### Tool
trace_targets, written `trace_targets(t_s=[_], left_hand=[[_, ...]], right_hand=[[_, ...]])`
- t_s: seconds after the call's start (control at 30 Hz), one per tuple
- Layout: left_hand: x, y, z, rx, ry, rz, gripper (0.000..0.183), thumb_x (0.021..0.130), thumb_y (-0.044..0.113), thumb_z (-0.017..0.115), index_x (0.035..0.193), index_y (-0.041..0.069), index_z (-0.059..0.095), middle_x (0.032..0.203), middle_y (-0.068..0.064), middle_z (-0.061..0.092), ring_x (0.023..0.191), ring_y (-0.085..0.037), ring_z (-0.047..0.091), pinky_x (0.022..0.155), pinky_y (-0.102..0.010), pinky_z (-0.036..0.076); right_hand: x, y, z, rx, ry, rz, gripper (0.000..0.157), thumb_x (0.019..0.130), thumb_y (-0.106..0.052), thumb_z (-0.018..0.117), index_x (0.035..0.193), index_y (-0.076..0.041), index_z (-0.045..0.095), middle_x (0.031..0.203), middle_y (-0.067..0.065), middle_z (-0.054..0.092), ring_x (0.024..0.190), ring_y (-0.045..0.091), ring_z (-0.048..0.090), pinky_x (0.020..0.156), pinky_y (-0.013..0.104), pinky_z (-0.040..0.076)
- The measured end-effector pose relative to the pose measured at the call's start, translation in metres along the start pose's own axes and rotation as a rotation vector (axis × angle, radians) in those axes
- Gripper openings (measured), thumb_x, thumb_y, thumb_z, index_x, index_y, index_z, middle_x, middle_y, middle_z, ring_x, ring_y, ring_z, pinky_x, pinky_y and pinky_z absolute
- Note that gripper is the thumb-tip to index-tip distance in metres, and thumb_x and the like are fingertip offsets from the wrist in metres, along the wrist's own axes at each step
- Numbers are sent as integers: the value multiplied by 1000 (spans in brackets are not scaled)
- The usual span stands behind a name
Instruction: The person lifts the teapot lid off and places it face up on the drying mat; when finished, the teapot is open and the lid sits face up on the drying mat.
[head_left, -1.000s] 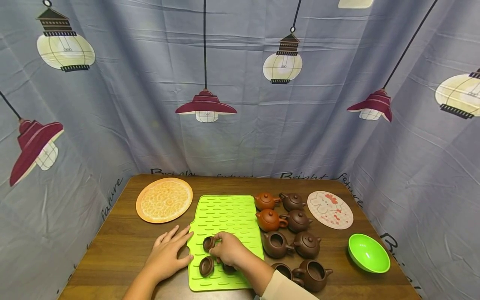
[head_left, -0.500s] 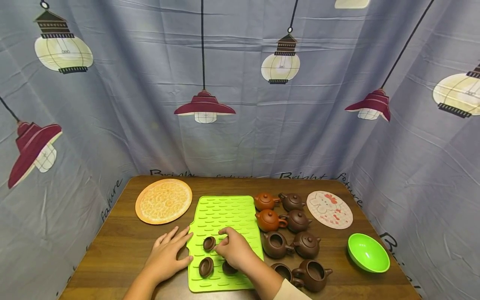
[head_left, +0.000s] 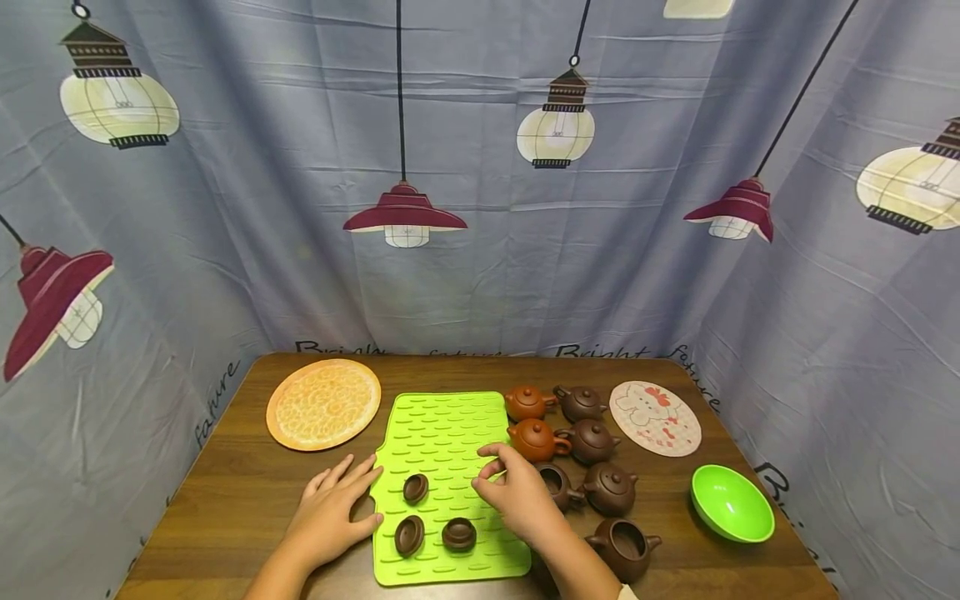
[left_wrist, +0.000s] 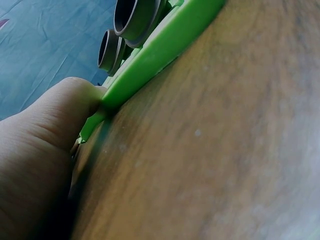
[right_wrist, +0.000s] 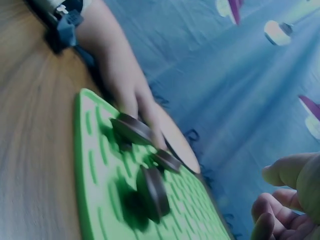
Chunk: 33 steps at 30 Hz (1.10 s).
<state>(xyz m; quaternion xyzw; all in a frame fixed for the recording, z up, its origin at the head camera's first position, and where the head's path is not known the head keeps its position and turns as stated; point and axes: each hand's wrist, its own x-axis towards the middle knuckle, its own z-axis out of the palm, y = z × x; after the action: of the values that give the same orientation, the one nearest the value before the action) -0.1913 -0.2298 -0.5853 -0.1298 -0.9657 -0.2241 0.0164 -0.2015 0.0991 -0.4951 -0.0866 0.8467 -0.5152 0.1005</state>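
Observation:
Three small dark brown teapot lids lie upside down on the lime-green ridged mat point(head_left: 450, 433): an upper lid point(head_left: 416, 488), a lower left lid point(head_left: 409, 536) and a lower right lid point(head_left: 459, 534). My left hand point(head_left: 330, 517) lies with spread fingers at the mat's left edge; its thumb point(left_wrist: 70, 100) touches the rim in the left wrist view. Over the mat's right side, my right hand point(head_left: 517, 496) holds nothing, with thumb and forefinger apart and the other fingers loosely bent. Behind it stands a lidless brown teapot point(head_left: 557, 483), partly hidden.
Right of the mat stand two orange-brown teapots point(head_left: 534, 439), several lidded dark teapots point(head_left: 610, 489) and another lidless pot point(head_left: 626, 548). Farther right are a green bowl point(head_left: 731, 504) and a round rabbit-print mat point(head_left: 656, 419). An orange round mat point(head_left: 324, 405) lies back left.
My right hand has let go of the upper lid and moved right, away from it. The lower right lid is now in full view. The left hand stays at the mat's edge.

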Motion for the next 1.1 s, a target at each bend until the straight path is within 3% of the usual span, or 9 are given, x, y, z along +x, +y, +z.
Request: trace_targets(t_s=[0.53,0.87,1.1], left_hand=[[-1,-3,2,9,1,-8,76,90,57,75,157,29,51,169,7,37,158,-35,30,122,-64,15],[-1,-1,0,2,-3,-8,77,90,57,75,157,29,51,169,7,37,158,-36,29,122,-64,14],[0,-1,1,7,-8,-6,77,90,57,75,157,29,51,169,7,37,158,-35,29,122,-64,14]], right_hand=[[-19,20,-60,-118,281,102,42,97,-17,76,137,-13,63,104,2,65,80,17,57,58,27,50],[-31,41,-93,-276,398,82,40,96,-16,77,134,-9,65,111,5,66,84,15,56,64,24,48],[-42,57,-112,-408,432,108,44,97,-20,74,138,-7,61,119,12,64,102,25,63,86,42,55]])
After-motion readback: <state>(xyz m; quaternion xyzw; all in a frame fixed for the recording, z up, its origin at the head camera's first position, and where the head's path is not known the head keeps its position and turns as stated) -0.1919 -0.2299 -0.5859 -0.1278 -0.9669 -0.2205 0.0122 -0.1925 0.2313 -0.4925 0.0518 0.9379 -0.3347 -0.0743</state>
